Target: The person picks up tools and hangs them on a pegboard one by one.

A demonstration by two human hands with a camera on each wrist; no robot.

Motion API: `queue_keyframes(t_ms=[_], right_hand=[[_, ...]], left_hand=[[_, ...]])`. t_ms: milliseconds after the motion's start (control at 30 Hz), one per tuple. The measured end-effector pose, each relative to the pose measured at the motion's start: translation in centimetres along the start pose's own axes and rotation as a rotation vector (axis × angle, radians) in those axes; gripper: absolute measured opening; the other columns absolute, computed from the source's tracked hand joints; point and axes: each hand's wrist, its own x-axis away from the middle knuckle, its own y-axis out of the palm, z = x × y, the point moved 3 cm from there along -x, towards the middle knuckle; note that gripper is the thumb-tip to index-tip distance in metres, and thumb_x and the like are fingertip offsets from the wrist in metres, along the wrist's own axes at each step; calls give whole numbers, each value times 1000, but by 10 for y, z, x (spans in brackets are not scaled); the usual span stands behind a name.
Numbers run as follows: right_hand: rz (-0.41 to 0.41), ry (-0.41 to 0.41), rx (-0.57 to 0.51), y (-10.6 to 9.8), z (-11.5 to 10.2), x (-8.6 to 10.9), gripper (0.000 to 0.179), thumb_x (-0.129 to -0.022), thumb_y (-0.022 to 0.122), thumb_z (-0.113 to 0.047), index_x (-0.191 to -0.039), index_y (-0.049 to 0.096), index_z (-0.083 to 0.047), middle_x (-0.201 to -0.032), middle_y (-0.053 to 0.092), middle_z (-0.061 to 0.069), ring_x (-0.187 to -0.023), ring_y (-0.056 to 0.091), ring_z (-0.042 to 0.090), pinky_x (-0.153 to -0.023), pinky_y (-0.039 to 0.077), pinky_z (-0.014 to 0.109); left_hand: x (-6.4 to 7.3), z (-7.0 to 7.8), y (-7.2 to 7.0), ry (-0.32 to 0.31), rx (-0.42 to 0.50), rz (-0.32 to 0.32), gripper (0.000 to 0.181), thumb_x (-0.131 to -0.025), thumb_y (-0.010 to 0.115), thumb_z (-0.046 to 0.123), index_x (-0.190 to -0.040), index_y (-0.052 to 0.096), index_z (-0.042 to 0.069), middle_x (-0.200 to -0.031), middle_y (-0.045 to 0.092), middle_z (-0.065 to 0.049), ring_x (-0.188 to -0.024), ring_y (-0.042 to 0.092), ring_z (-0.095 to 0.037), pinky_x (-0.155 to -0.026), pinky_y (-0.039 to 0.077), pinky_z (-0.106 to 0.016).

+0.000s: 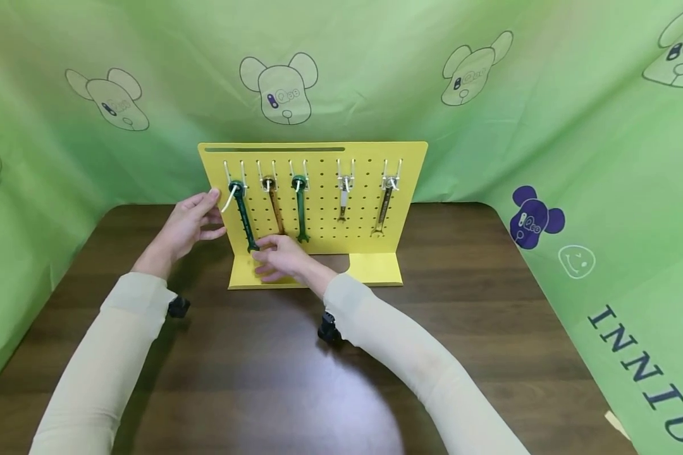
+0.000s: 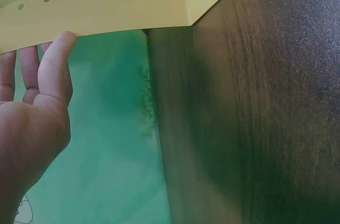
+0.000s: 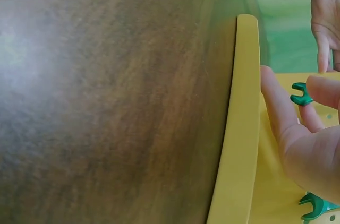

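A yellow pegboard [image 1: 330,243] stands upright on the table, with a row of wrenches hanging on its hooks. At its left end hangs a dark green wrench [image 1: 243,215], its ring end over a white hook. My right hand [image 1: 284,258] pinches the lower open end of this wrench [image 3: 300,94] between thumb and finger. My left hand [image 1: 188,224] holds the board's left edge. In the left wrist view, some fingers [image 2: 30,70] of that hand pass behind the board while one fingertip overlaps its front; the thumb is out of that view.
Right of the held wrench hang a copper-brown wrench [image 1: 276,208], a green wrench [image 1: 301,212], a short silver wrench [image 1: 343,202] and a longer metal wrench [image 1: 383,208]. The board's base [image 1: 375,268] rests on a brown wooden table [image 1: 250,379]. Green printed cloth [image 1: 370,88] encloses the table.
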Motion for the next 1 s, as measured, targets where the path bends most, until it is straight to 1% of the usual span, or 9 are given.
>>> queue_keyframes(t_ms=[100,233,467,633,733,833,1000], right_hand=[[-8,0,0,-2,1,0,49,-102,62,-8,-148,45,-3,-127,62,19,-100,70,35,-80,65,40],[-18,13,-4,-3,1,0,50,-102,62,-7,-149,45,-5,-130,61,19,-100,70,33,-80,64,39],[-55,-14,-13,-4,-8,4,49,-103,61,-9,-150,45,-7,-139,56,21,-112,66,38,-85,63,42],[-90,-34,-18,-8,-16,12,50,-104,60,-10,-151,43,-8,-145,51,22,-120,61,41,-87,62,45],[-112,-41,3,-12,-17,19,49,-104,60,-11,-150,44,-9,-145,50,20,-123,59,42,-90,61,46],[-168,-47,48,-17,-19,28,48,-105,59,-11,-150,44,-7,-146,48,22,-126,56,44,-94,59,48],[-297,-47,165,-31,-29,42,50,-105,59,-14,-151,42,-4,-154,41,23,-135,47,44,-103,53,52]], left_hand=[[-3,2,1,14,-7,14,39,-97,64,51,-101,70,13,-99,62,-7,-93,65,-18,-87,62,-38],[-4,2,1,2,-15,26,38,-97,64,51,-100,70,14,-99,62,-7,-94,65,-19,-87,62,-37],[-5,5,0,3,-32,36,39,-96,63,53,-101,70,15,-101,60,-7,-95,64,-19,-86,62,-37],[-7,6,2,8,-17,35,38,-96,64,52,-101,70,14,-102,60,-9,-96,64,-20,-87,62,-38],[-7,4,3,0,-10,27,38,-96,64,51,-101,71,15,-101,60,-8,-95,64,-20,-89,61,-39],[-5,2,4,-8,-8,31,38,-96,64,52,-100,71,15,-100,61,-7,-95,64,-19,-88,61,-38],[-1,3,1,-11,-1,34,37,-96,64,51,-100,71,15,-99,61,-7,-95,64,-19,-89,61,-38]])
